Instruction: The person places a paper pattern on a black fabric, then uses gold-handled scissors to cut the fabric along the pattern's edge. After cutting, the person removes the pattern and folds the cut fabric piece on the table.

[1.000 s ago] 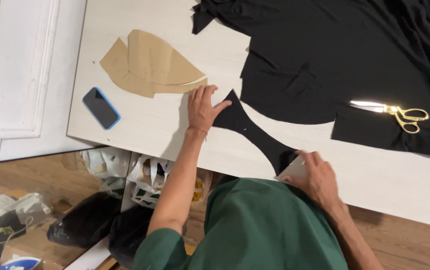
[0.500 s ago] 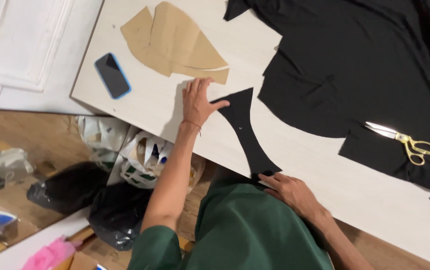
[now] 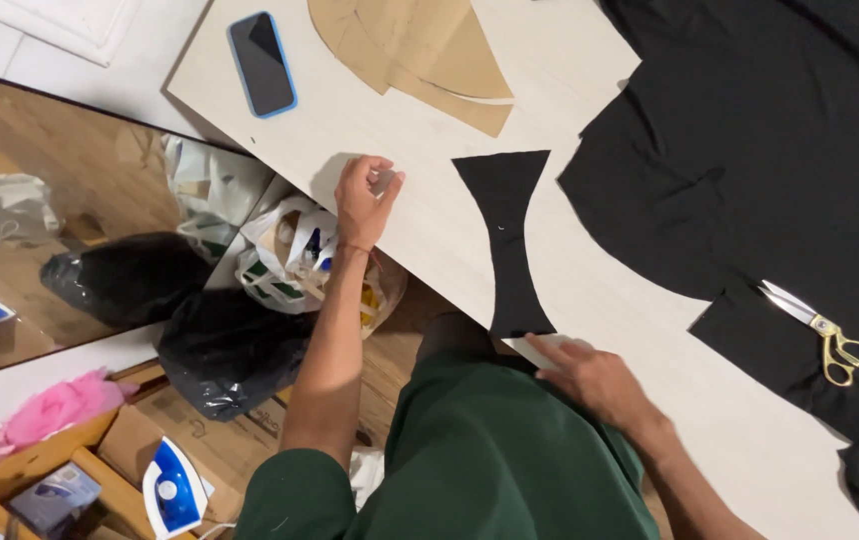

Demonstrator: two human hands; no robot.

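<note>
Object in left hand (image 3: pixel 365 200) unclear.

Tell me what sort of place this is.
Probably a home sewing or tailoring corner. Black fabric lies cut on a pale table, with brown paper patterns and gold-handled scissors. An iron sits on the wooden floor among bags.

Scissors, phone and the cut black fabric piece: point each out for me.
scissors (image 3: pixel 822 325), head view, on the pivot between blades and gold handles.
phone (image 3: pixel 262 64), head view, middle of its dark screen.
cut black fabric piece (image 3: pixel 510 235), head view, its narrow waist.
</note>
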